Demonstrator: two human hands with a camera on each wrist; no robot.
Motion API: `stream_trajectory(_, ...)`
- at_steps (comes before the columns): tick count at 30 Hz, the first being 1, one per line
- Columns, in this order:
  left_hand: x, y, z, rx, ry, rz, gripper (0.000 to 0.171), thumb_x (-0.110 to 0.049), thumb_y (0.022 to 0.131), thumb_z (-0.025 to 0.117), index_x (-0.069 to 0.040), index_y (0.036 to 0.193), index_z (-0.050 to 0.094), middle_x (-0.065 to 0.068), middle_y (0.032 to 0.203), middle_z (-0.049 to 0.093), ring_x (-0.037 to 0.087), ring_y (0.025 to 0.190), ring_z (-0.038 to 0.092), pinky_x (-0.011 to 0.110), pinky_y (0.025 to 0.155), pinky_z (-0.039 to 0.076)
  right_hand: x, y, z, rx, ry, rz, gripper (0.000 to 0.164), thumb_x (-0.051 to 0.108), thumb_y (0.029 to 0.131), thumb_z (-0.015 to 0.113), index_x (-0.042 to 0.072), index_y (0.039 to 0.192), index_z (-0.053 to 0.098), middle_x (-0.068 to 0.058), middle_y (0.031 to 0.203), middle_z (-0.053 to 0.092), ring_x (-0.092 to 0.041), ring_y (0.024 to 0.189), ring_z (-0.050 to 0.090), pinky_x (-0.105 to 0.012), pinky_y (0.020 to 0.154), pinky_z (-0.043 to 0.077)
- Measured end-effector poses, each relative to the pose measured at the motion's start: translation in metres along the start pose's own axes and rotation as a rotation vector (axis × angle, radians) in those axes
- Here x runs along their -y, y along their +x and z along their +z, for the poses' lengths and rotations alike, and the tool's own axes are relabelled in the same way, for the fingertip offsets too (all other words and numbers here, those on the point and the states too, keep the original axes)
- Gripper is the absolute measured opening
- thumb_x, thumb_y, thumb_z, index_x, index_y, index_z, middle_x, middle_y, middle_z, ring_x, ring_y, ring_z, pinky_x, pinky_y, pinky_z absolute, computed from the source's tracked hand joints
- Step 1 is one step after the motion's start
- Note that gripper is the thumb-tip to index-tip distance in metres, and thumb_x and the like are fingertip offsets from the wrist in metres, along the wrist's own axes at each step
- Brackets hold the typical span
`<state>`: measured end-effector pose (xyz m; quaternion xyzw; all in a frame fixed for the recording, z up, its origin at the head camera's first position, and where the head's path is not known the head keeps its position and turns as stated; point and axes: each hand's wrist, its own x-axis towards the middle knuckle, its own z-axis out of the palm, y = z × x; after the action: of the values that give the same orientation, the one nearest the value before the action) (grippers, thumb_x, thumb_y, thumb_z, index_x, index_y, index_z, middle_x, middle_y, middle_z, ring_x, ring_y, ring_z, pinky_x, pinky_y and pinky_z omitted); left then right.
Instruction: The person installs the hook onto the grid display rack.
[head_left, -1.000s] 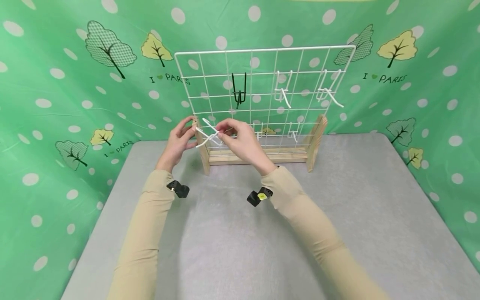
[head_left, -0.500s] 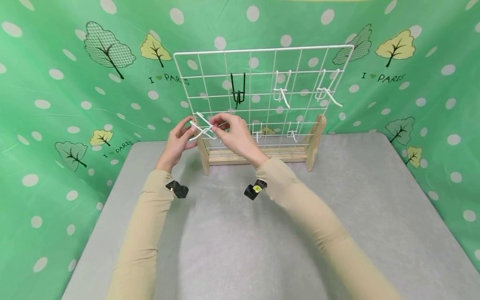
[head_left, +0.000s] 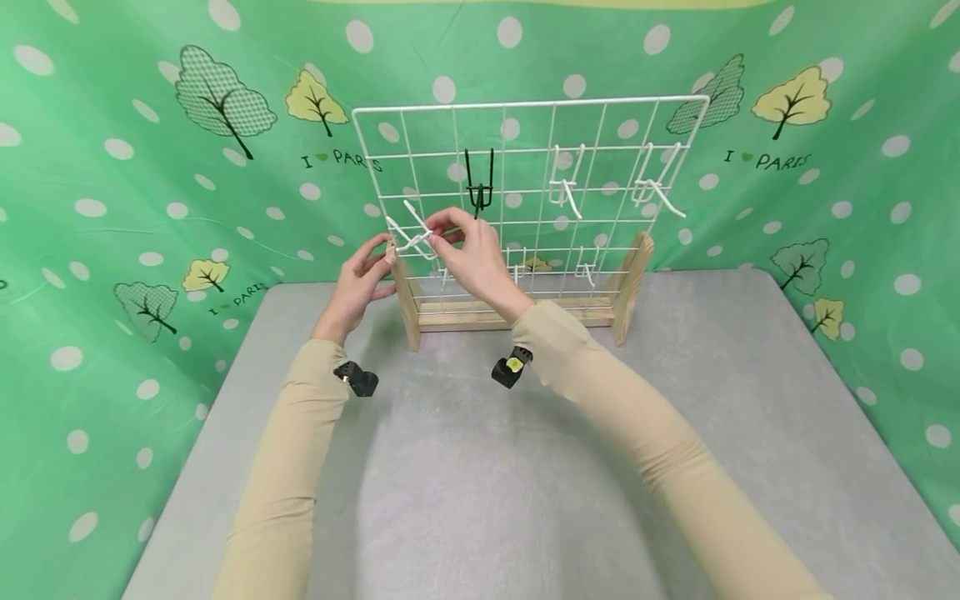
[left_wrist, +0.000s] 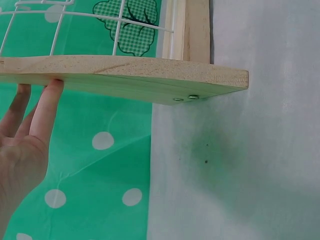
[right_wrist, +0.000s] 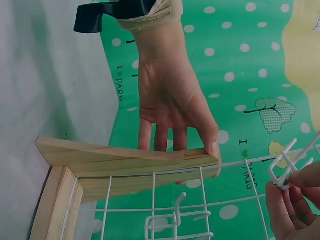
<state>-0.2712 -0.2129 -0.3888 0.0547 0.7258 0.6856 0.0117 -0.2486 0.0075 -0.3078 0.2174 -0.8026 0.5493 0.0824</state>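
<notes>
My right hand (head_left: 476, 260) pinches a white double-prong wire hook (head_left: 412, 244) between thumb and fingers. It holds the hook in front of the left part of a white wire grid panel (head_left: 528, 102). In the right wrist view, the hook (right_wrist: 282, 161) overlaps the grid wires, its two prongs pointing up and right. My left hand (head_left: 356, 282) holds the upper end of the rack's left wooden side post (head_left: 407, 300). The right wrist view shows the thumb on the end of that post (right_wrist: 125, 156), with the other fingers reaching behind it.
A black hook (head_left: 480, 193) and two white hooks, the middle one (head_left: 564, 185) and the right one (head_left: 654, 182), hang on the upper grid. Smaller white hooks, such as one at the right (head_left: 587, 268), hang lower. The rack stands on a grey table (head_left: 465, 467) before a green dotted curtain (head_left: 150, 208).
My right hand has moved up and slightly left with the white hook, now higher against the grid, and the hook has turned so its prongs point more upward. The left hand stays put.
</notes>
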Motion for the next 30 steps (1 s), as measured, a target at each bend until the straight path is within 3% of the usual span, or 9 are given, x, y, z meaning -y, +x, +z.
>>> stream_trajectory(13,0.000,0.001,0.000,-0.015,0.027,-0.003,0.047,-0.029,0.099,0.057,-0.024,0.144,0.045,0.019,0.144,0.042,0.036,0.127,0.045,0.037,0.086,0.055,0.005,0.004,0.004,-0.085,0.102,-0.004,0.016,0.003,0.091,0.064,0.000,0.107,0.066,-0.010,0.097,0.066,-0.021,0.089,0.062,-0.025,0.080,0.052)
stream_trajectory(22,0.000,0.000,0.000,-0.014,0.028,-0.016,0.048,-0.030,0.099,0.057,-0.026,0.145,0.045,0.020,0.146,0.040,0.036,0.127,0.045,0.040,0.089,0.054,0.010,0.005,0.008,-0.076,0.126,-0.027,0.017,0.007,0.094,0.063,0.002,0.110,0.065,-0.006,0.097,0.064,-0.018,0.089,0.062,-0.024,0.073,0.053)
stream_trajectory(30,0.001,0.002,-0.001,-0.011,0.018,-0.016,0.048,-0.032,0.098,0.058,-0.026,0.145,0.045,0.020,0.145,0.040,0.034,0.127,0.045,0.042,0.090,0.053,0.019,0.007,0.013,-0.052,0.128,-0.056,0.016,0.005,0.094,0.063,0.002,0.109,0.065,-0.006,0.097,0.064,-0.018,0.091,0.061,-0.020,0.080,0.051)
